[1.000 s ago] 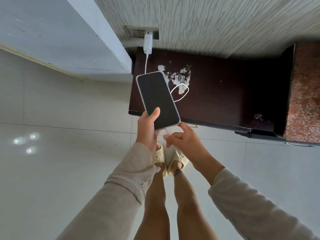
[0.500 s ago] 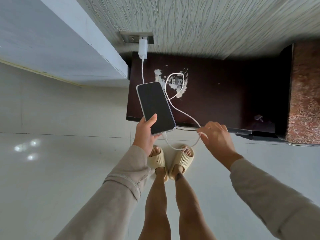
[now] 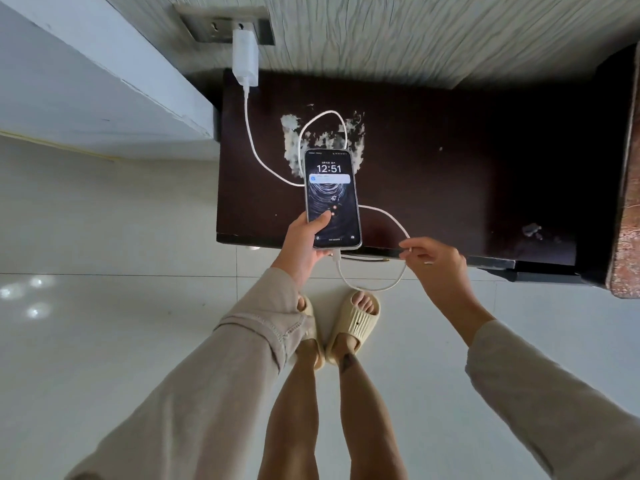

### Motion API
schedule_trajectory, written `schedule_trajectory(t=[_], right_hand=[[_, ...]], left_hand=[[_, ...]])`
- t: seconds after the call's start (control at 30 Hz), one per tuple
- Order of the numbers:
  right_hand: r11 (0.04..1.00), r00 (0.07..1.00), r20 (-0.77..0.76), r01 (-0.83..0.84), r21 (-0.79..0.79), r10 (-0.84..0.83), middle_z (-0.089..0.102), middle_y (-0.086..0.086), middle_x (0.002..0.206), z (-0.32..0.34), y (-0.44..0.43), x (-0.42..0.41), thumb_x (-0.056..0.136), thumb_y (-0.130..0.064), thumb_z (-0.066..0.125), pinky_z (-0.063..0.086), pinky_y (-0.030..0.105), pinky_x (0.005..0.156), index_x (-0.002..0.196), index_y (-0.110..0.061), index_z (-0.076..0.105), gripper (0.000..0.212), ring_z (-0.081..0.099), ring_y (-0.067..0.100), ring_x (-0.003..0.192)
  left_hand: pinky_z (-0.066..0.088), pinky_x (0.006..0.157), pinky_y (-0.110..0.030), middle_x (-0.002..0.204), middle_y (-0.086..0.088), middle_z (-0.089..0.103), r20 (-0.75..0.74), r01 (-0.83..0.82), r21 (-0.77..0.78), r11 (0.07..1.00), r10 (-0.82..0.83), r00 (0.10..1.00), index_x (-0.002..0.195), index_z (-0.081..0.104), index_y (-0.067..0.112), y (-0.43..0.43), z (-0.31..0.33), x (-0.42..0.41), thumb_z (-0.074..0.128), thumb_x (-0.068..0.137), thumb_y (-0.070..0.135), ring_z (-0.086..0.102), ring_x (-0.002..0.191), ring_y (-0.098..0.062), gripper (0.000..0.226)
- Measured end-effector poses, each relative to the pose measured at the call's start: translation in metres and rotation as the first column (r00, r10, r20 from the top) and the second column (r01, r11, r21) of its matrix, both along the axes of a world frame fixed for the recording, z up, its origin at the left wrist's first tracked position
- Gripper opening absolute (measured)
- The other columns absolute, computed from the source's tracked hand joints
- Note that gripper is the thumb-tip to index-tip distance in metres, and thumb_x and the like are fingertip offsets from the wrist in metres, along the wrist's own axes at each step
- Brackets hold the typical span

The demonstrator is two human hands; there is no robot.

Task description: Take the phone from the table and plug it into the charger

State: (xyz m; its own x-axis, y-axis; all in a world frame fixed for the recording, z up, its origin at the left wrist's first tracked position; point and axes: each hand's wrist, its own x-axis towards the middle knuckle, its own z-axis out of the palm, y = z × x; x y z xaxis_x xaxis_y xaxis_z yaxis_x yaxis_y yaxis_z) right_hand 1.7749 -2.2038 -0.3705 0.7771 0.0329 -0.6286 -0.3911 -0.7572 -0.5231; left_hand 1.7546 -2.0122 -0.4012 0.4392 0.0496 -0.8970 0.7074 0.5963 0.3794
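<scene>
My left hand [image 3: 304, 242] grips the phone [image 3: 331, 199] by its lower left edge, thumb on the glass, above the front edge of the dark table [image 3: 450, 174]. The screen is lit and reads 12:51. A white cable [image 3: 254, 148] runs from the white charger [image 3: 245, 60] in the wall socket [image 3: 221, 24], loops over the table and enters the phone's bottom end. My right hand [image 3: 433, 261] pinches that cable to the right of the phone, just past the table's front edge.
Peeling white patches [image 3: 291, 140] mark the tabletop behind the phone. A small grey object [image 3: 531, 230] lies near the table's right front. A reddish patterned surface [image 3: 628, 202] borders the table on the right. My feet in cream slippers [image 3: 353, 323] stand on the pale tiled floor [image 3: 104, 306].
The phone's screen went from black to lit. My right hand left the phone's bottom end and moved right along the cable. The phone shifted over the table's front edge.
</scene>
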Motion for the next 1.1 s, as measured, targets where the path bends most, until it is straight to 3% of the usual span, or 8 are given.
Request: schedule_trajectory(t=[0.17,0.33,0.47,0.57,0.77,0.93,1.0,1.1], right_hand=[[1.000,0.998,-0.058,0.013,0.025,-0.012,0.071,0.012,0.099,-0.034,0.001,-0.005,0.087,-0.004,0.057,0.049,0.026,0.081,0.103,-0.002,0.069,0.021,0.061,0.018,0.085],[0.991,0.988,-0.091,0.126,0.048,-0.121,0.066,0.011,0.089,-0.058,0.009,-0.012,0.084,0.003,0.057,0.050,0.022,0.071,0.094,-0.005,0.064,0.014,0.060,0.021,0.078],[0.968,0.965,-0.116,0.242,0.059,-0.234,0.065,0.012,0.085,-0.067,0.017,-0.010,0.081,0.008,0.056,0.052,0.029,0.067,0.070,-0.017,0.048,0.028,0.059,0.015,0.063],[0.945,0.939,-0.144,0.322,0.055,-0.311,0.064,0.016,0.094,-0.069,0.024,-0.007,0.081,0.007,0.055,0.053,0.033,0.066,0.062,-0.019,0.047,0.034,0.059,0.021,0.066],[0.923,0.865,-0.326,0.378,-0.074,-0.381,0.064,0.013,0.075,-0.076,0.027,0.008,0.080,0.005,0.056,0.056,0.031,0.065,0.078,-0.006,0.059,0.011,0.057,0.014,0.056],[0.905,0.785,-0.470,0.419,-0.076,-0.403,0.060,0.013,0.079,-0.079,0.027,0.009,0.086,0.000,0.050,0.056,0.040,0.081,0.088,-0.005,0.059,0.010,0.060,0.019,0.063],[0.897,0.774,-0.481,0.437,-0.065,-0.412,0.060,0.011,0.076,-0.080,0.025,0.007,0.087,0.000,0.050,0.054,0.039,0.085,0.103,-0.002,0.061,0.019,0.061,0.019,0.064],[0.906,0.791,-0.479,0.422,-0.024,-0.380,0.063,0.018,0.094,-0.074,0.023,0.003,0.087,-0.002,0.053,0.053,0.041,0.090,0.120,0.000,0.054,0.034,0.066,0.028,0.085]], left_hand=[[0.047,0.076,-0.033,0.090,0.000,0.064,-0.043,0.062,0.032,0.998,-0.060,0.997,0.090,0.058,0.021,0.008,-0.035,0.006,0.050,0.091,0.015,0.060,0.089,-0.017,0.010],[0.039,0.102,-0.047,0.092,-0.003,0.063,-0.085,0.065,0.002,0.998,-0.065,0.994,0.088,0.059,0.022,0.010,-0.059,0.005,0.050,0.091,0.013,0.056,0.101,-0.027,0.013],[0.050,0.073,-0.032,0.083,-0.003,0.061,-0.130,0.109,0.196,0.975,-0.084,0.988,0.084,0.056,0.017,0.009,-0.066,0.008,0.055,0.087,0.011,0.059,0.083,-0.023,0.006],[0.042,0.061,-0.020,0.098,-0.008,0.060,-0.242,0.341,0.517,0.785,-0.248,0.938,0.103,0.056,0.005,0.003,-0.064,0.011,0.058,0.084,0.012,0.054,0.087,-0.020,0.021],[0.041,0.093,-0.033,0.126,-0.027,0.050,-0.315,0.495,0.650,0.576,-0.389,0.866,0.120,0.051,-0.007,-0.004,-0.054,0.015,0.047,0.086,0.002,0.053,0.113,-0.039,0.036],[0.046,0.082,-0.050,0.115,-0.033,0.056,-0.323,0.534,0.644,0.548,-0.437,0.839,0.109,0.057,-0.012,0.005,-0.056,0.016,0.042,0.081,-0.002,0.056,0.100,-0.047,0.034],[0.039,0.067,-0.040,0.093,-0.025,0.057,-0.238,0.470,0.635,0.613,-0.424,0.874,0.092,0.059,-0.005,0.010,-0.055,0.014,0.043,0.079,-0.003,0.053,0.068,-0.031,0.021],[0.033,0.073,-0.024,0.092,-0.007,0.055,-0.250,0.525,0.586,0.618,-0.478,0.842,0.112,0.061,0.000,0.018,-0.054,0.004,0.047,0.083,0.003,0.049,0.080,-0.019,0.032]])
